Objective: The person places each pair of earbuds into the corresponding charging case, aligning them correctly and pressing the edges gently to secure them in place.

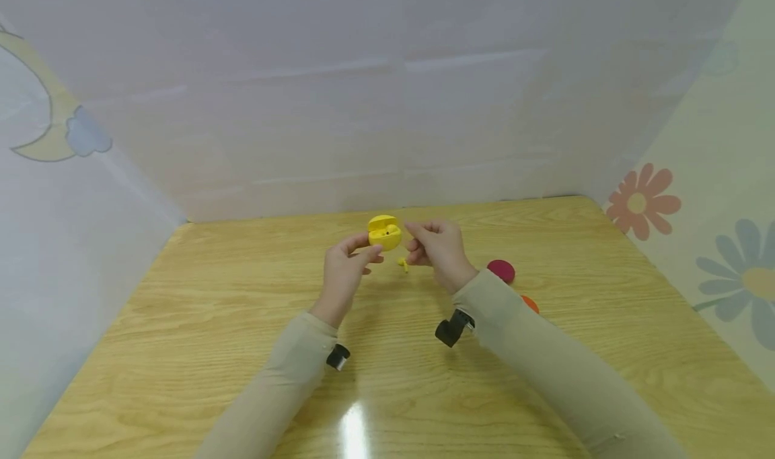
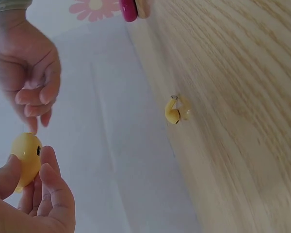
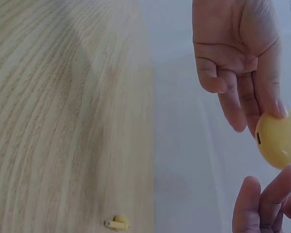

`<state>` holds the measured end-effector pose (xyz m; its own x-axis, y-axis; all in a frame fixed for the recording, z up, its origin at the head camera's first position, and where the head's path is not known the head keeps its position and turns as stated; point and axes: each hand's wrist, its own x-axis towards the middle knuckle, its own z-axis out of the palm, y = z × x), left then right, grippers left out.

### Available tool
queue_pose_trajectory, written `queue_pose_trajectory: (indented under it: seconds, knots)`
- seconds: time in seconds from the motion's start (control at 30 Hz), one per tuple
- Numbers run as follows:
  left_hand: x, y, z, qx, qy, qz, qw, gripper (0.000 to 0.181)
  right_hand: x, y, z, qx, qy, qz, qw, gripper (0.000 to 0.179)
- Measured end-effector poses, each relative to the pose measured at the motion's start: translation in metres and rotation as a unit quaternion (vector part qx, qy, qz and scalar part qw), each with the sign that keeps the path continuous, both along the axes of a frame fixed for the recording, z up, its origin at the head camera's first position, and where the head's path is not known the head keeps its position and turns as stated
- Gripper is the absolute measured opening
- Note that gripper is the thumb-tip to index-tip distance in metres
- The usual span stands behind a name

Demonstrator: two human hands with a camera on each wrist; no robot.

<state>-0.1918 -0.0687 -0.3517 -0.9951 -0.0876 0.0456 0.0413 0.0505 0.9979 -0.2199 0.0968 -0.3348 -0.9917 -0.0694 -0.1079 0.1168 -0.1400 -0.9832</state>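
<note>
Above the far part of the table, my left hand (image 1: pixel 344 274) holds a yellow earbud case (image 1: pixel 385 243) between thumb and fingers. Its lid stands raised, and a yellow earbud (image 1: pixel 392 229) shows inside. To the right of the case is my right hand (image 1: pixel 440 247), its fingers loosely bent and holding nothing visible. In the right wrist view its fingertips (image 3: pixel 287 175) come close to the lower edge of the case (image 3: pixel 279 141). A second yellow earbud (image 1: pixel 403 264) lies on the table below the hands; the left wrist view also shows this loose earbud (image 2: pixel 172 114).
A dark pink round piece (image 1: pixel 501 270) lies right of my right wrist. Nearer, an orange round piece (image 1: pixel 531 303) is partly hidden by the right sleeve. The wooden table (image 1: pixel 242 297) meets pale cloth walls (image 1: pixel 290 136) at the back and sides.
</note>
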Motion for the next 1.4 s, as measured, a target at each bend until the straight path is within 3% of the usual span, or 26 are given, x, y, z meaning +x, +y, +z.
queue_pose_trajectory:
  seconds: [0.3, 0.67, 0.93, 1.2, 1.4]
  knots:
    - [-0.002, -0.007, 0.002, -0.002, 0.002, -0.012, 0.9999, 0.028, -0.016, 0.012, -0.018, 0.024, -0.118, 0.030, 0.9922, 0.028]
    - [-0.004, -0.014, 0.004, -0.018, -0.020, -0.025, 0.9993, 0.031, -0.029, 0.018, -0.031, 0.086, -0.193, 0.059, 0.9756, 0.041]
    - [-0.004, -0.017, 0.009, -0.032, -0.024, -0.037, 0.9985, 0.032, -0.038, 0.020, -0.044, 0.082, -0.233, 0.063, 0.9669, 0.035]
    - [-0.003, -0.017, 0.010, -0.038, -0.026, -0.050, 0.9977, 0.030, -0.040, 0.020, -0.058, 0.074, -0.247, 0.074, 0.9634, 0.024]
    - [-0.004, -0.016, 0.007, -0.039, -0.030, -0.051, 0.9975, 0.029, -0.041, 0.025, -0.062, 0.080, -0.256, 0.076, 0.9604, 0.026]
